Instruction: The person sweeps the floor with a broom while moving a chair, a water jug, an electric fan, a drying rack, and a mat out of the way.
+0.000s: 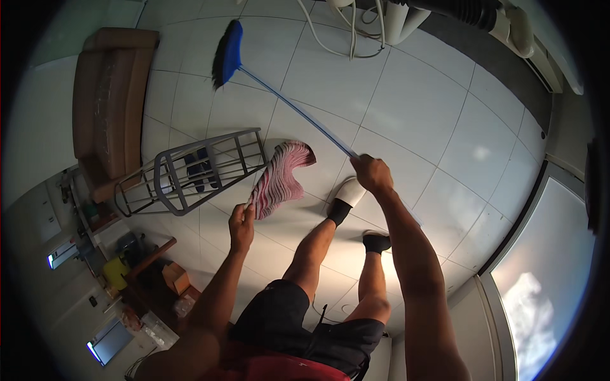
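Observation:
My right hand [373, 173] is closed round the light-blue handle of a broom [298, 111]. The broom's blue head with dark bristles points up and to the far left, over the tiled floor. My left hand [241, 227] pinches one end of a striped pink, white and dark cloth [279, 181], which spreads away from the fingers toward the upper right. Just left of the cloth is a grey metal rack [210, 168] with bars, with something dark blue seen through them.
A brown padded sofa [111, 108] stands at the left wall. White hoses [352, 38] and pipes lie at the far edge. A frosted door [540, 273] is at the right. Lower left, a wooden shelf [152, 257] holds a cardboard box [175, 278] and other items.

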`<state>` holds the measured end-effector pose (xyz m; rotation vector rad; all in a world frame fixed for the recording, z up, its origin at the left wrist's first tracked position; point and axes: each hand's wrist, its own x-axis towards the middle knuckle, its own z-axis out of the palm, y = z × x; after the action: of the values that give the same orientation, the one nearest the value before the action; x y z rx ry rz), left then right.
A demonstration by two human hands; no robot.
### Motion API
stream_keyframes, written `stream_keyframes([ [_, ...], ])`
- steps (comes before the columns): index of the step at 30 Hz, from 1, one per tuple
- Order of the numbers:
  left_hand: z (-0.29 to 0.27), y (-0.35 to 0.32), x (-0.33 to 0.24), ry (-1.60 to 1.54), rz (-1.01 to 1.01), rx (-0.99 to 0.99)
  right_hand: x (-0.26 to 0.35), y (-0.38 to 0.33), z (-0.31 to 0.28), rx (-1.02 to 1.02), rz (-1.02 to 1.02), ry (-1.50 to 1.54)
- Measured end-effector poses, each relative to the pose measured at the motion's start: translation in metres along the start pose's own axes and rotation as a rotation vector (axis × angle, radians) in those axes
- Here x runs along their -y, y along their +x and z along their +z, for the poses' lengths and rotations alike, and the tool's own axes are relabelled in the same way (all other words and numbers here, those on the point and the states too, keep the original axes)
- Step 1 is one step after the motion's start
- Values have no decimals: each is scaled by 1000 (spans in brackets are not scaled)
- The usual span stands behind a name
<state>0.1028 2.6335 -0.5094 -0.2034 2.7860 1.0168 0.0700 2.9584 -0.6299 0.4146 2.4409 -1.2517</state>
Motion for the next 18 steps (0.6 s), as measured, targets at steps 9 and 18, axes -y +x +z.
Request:
stream_keyframes([
  [9, 153, -333, -126, -215, -98, 201, -187, -162, -49, -79, 216, 222],
  [18, -17, -249, -122, -368, -161, 412, -124, -581, -43, -246, 559, 145],
])
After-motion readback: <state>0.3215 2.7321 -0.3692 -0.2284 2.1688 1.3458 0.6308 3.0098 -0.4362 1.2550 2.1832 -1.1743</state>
